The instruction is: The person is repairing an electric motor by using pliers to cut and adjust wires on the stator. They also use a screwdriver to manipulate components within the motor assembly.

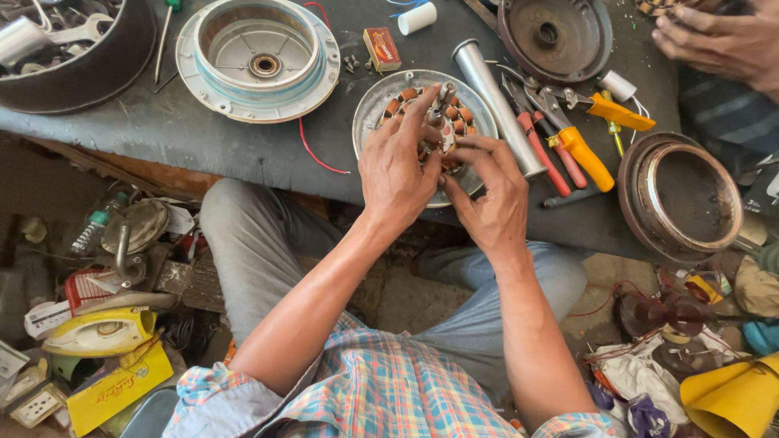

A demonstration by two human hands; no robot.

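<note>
- Left hand point(398, 174) curled over round copper-wound motor stator point(428, 122), fingers pinching near its centre shaft.
- Right hand point(491, 195) closed on the stator's near edge, fingertips tucked under the windings.
- Stator seated in shallow grey metal dish point(373, 105) at the near edge of dark grey workbench point(203, 138); lower half hidden behind both hands.
- Just beside, on the right: silver metal tube point(495, 105), red-handled pliers point(540, 150).
- Top right: another person's hand point(714, 40), cut off by the frame.

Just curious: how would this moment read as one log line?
left hand: on copper-wound motor part | right hand: same part | metal dish: beneath, on workbench
</note>
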